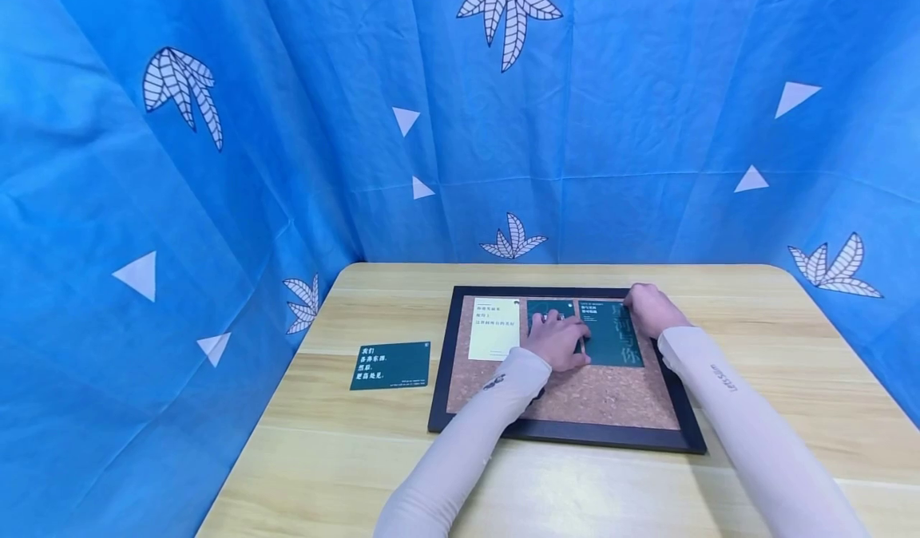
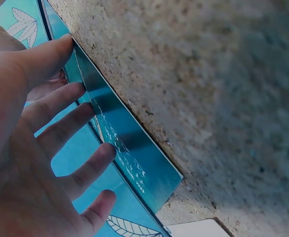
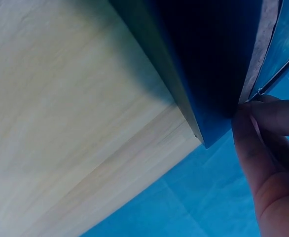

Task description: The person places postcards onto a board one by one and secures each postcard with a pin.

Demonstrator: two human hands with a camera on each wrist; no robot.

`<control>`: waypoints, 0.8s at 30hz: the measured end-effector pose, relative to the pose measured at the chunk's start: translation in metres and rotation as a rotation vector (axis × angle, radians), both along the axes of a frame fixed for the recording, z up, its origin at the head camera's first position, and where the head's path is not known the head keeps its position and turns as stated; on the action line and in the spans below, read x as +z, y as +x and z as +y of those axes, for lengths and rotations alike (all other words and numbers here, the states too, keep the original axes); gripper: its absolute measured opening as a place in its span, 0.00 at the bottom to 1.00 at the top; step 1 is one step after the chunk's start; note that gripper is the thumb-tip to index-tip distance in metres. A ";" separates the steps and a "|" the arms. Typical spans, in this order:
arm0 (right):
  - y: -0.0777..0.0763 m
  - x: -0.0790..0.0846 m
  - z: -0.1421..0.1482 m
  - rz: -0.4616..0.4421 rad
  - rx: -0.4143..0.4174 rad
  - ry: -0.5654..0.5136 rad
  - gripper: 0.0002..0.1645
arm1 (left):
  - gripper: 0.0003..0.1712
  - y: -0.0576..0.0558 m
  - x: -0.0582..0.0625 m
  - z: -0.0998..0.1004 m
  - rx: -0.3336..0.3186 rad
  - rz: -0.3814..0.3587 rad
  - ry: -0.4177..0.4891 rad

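Observation:
A black-framed corkboard [image 1: 611, 398] lies on the table with cards side by side along its upper part. My left hand [image 1: 557, 341] rests with spread fingers over the middle green card [image 1: 535, 308] and the left edge of the right green card [image 1: 607, 338]. In the left wrist view, the thumb and fingertips [image 2: 107, 152] touch a green card [image 2: 139, 158] with white print. My right hand [image 1: 654, 310] pinches at the right card's top right corner, beside the frame [image 3: 208, 98]. Its thumb and finger hide that corner; I cannot tell whether they also hold something small.
A pale yellow card [image 1: 494, 338] lies on the cork at the left. Another dark green card [image 1: 391, 365] with white writing lies on the wooden table [image 1: 345, 458], left of the board. A blue patterned curtain [image 1: 611, 123] hangs behind and beside the table.

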State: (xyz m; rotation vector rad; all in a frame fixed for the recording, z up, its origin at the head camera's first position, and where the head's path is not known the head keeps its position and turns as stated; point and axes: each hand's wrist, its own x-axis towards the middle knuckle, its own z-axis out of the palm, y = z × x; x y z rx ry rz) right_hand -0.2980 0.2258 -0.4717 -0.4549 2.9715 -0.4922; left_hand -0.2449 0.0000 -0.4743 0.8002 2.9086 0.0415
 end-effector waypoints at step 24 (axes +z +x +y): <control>0.002 -0.002 -0.008 0.017 -0.011 0.075 0.14 | 0.28 -0.003 -0.001 0.000 0.001 0.002 0.014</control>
